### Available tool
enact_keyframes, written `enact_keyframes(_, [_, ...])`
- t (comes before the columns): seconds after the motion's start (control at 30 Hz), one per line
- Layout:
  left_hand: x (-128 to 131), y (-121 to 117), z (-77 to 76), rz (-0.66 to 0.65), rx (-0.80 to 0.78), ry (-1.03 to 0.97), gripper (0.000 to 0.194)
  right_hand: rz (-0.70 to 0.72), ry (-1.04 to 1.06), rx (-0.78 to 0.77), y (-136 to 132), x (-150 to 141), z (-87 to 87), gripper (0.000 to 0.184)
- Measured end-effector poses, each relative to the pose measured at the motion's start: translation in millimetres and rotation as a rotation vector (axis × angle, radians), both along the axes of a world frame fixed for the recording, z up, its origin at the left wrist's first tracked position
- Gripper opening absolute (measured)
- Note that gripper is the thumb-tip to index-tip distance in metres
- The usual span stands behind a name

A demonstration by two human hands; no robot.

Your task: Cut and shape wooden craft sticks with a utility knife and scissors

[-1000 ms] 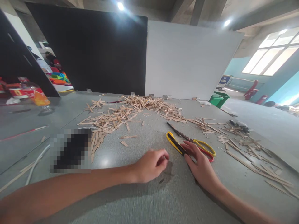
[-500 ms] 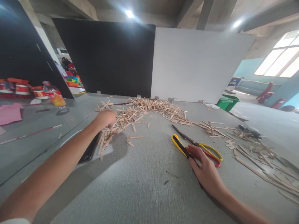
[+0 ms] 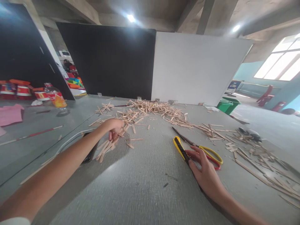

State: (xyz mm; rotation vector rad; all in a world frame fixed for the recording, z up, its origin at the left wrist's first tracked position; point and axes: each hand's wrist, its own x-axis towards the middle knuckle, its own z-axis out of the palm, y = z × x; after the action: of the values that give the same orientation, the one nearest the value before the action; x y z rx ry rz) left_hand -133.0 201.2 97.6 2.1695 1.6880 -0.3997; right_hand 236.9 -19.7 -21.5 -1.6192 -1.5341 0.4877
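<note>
My left hand is over the left part of a heap of wooden craft sticks, its fingers curled down among them. Whatever those fingers hold is hidden. Loose sticks lie fanned out just below this hand, beside a dark phone-like object partly covered by my forearm. On the right, my right hand is closed around the rear end of a yellow and black utility knife, low over the table. Scissors with yellow and red handles lie right beside that hand, their dark blades pointing away to the left.
More sticks and scraps spread along the right side. A plastic bottle, red-and-white containers and pink cloth-like material are at the left. Black and white panels stand along the back. Green bins stand beyond the table.
My left hand has shifted right and slightly nearer, and the sticks under it lie differently. More of the pale cable beside the dark object shows. My right hand stays on the utility knife.
</note>
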Motion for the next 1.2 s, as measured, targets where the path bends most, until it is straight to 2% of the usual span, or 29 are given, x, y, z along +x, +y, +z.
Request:
enact_keyframes(0.1, [4,-1,-6.7,0.039,-0.201,0.11,0.035,0.003,-0.013,0.017,0,0,-0.1,0.046])
enact_keyframes(0.17, [8,-1,-8.7,0.028,-0.268,0.118,0.034,0.005,-0.011,0.021,0,-1,-0.1,0.046])
enact_keyframes(0.33, [6,6,-4.1,-0.022,-0.292,0.05,0.034,0.009,-0.015,0.018,-1,-1,-0.6,0.046])
enact_keyframes(0.47, [-8,17,-1.1,0.052,-0.312,0.122,0.033,0.014,-0.006,0.022,0,-1,-0.1,0.045])
enact_keyframes(0.6, [-12,20,-7.3,0.083,-0.417,0.198,0.034,0.016,-0.005,0.02,-1,-1,1.3,0.046])
enact_keyframes(0.77, [-4,18,-19.8,-0.042,-0.534,0.146,0.033,-0.01,-0.034,-0.003,-1,-1,1.9,0.046])
enact_keyframes(0.9, [7,15,-28.6,-0.159,-0.52,0.033,0.031,-0.007,-0.019,-0.004,0,0,-0.2,0.047])
enact_keyframes(1.07, [40,-3,-39.3,-0.264,-0.409,-0.205,0.025,-0.001,-0.02,0.006,0,1,-1.2,0.047])
enact_keyframes(1.13, [49,-10,-40.0,-0.286,-0.346,-0.282,0.025,-0.006,-0.024,0.011,0,0,-0.3,0.048])
enact_keyframes(1.2, [47,-12,-36.3,-0.295,-0.286,-0.298,0.031,-0.008,-0.023,0.008,-1,-1,1.0,0.048])
